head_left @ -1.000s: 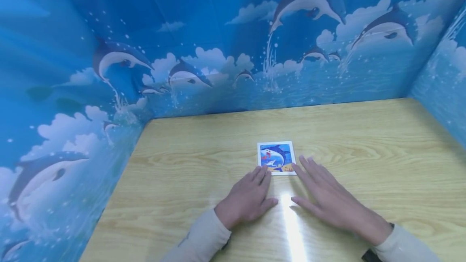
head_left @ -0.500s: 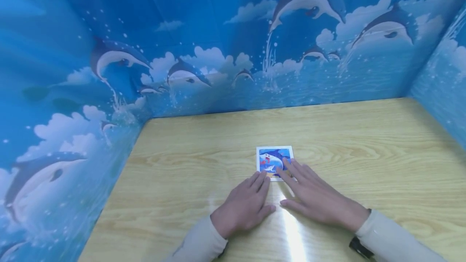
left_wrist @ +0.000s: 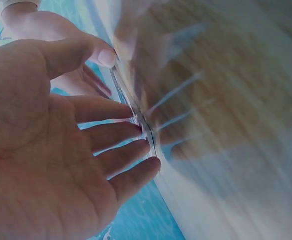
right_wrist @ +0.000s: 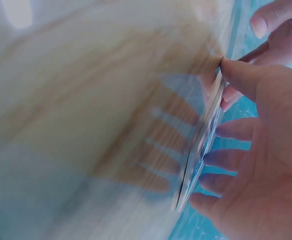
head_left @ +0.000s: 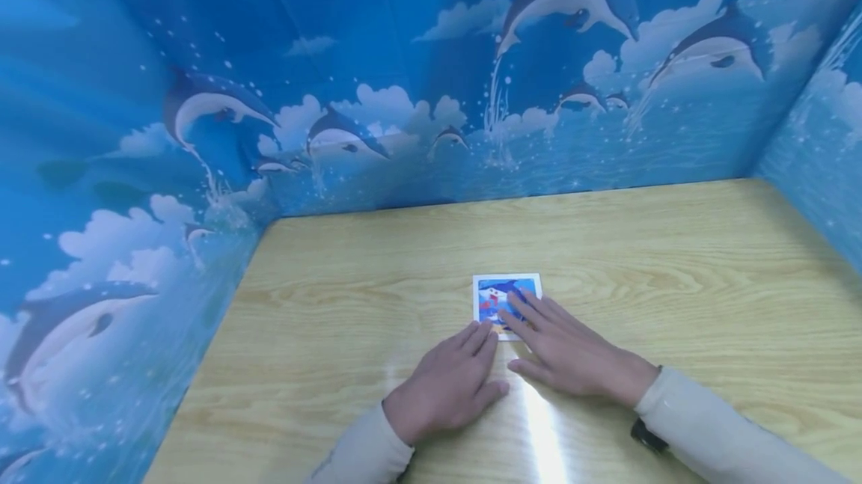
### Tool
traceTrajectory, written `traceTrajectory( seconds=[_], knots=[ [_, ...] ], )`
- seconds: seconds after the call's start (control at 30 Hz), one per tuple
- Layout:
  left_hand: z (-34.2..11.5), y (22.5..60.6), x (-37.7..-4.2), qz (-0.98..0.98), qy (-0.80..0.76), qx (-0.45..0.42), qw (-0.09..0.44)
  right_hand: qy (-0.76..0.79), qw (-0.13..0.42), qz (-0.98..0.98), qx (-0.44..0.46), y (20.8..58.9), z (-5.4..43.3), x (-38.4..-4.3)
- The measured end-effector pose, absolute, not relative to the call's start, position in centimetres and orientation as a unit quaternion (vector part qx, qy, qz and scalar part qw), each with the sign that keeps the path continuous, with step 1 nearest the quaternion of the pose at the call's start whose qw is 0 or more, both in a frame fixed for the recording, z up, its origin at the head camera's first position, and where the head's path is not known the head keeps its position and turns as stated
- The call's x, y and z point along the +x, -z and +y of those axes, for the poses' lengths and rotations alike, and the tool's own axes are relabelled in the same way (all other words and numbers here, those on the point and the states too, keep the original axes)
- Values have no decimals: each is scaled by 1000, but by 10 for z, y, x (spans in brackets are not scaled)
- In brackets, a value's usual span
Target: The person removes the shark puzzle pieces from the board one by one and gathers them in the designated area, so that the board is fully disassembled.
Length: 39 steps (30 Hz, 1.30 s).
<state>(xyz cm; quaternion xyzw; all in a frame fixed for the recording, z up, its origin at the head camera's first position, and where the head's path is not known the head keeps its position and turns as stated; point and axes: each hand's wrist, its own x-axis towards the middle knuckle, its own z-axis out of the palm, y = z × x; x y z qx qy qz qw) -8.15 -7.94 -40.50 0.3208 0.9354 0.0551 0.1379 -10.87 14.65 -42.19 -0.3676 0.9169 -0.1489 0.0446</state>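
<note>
A small square picture card (head_left: 488, 303) with a white border and a blue sea-animal print lies flat on the wood-grain table (head_left: 364, 267). My left hand (head_left: 453, 381) is palm down, fingers extended, with its fingertips at the card's near left corner. Over the right part of the print lie the fingers of my right hand (head_left: 575, 353), spread and fairly straight, hiding that part. In the right wrist view the card (right_wrist: 199, 150) appears edge-on as a thin flat board beside the fingertips. Neither hand is curled round anything.
A blue backdrop (head_left: 404, 147) printed with dolphins and clouds stands along the back, left and right of the table. A bright light reflection (head_left: 542, 432) runs down the tabletop between the forearms. A dark band (head_left: 648, 436) shows at the right wrist.
My right hand has moved left, from the card's right edge to over its print. The card has shifted slightly toward me. My left hand has come back slightly, staying at the near left corner.
</note>
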Motion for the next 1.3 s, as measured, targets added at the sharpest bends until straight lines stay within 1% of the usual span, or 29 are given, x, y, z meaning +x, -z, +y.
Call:
traceTrajectory(
  seconds=[0.07,0.2,0.4,0.63,0.9,1.17,1.3],
  knots=[
    [-80,401,-85,936,-71,318,137,149,51,916,-369,422,146,-110],
    [-82,395,-97,941,-92,304,117,149,55,915,-371,422,145,-110],
    [-84,389,-127,955,-118,261,83,155,58,914,-371,421,142,-112],
    [-82,391,-158,961,-154,220,66,154,68,915,-366,420,140,-118],
    [-80,403,-180,954,-226,186,68,154,81,914,-366,417,138,-128],
    [-78,410,-187,953,-233,175,86,160,86,907,-381,417,133,-134],
    [-77,411,-188,953,-232,176,84,154,72,904,-392,419,132,-134]
  ],
)
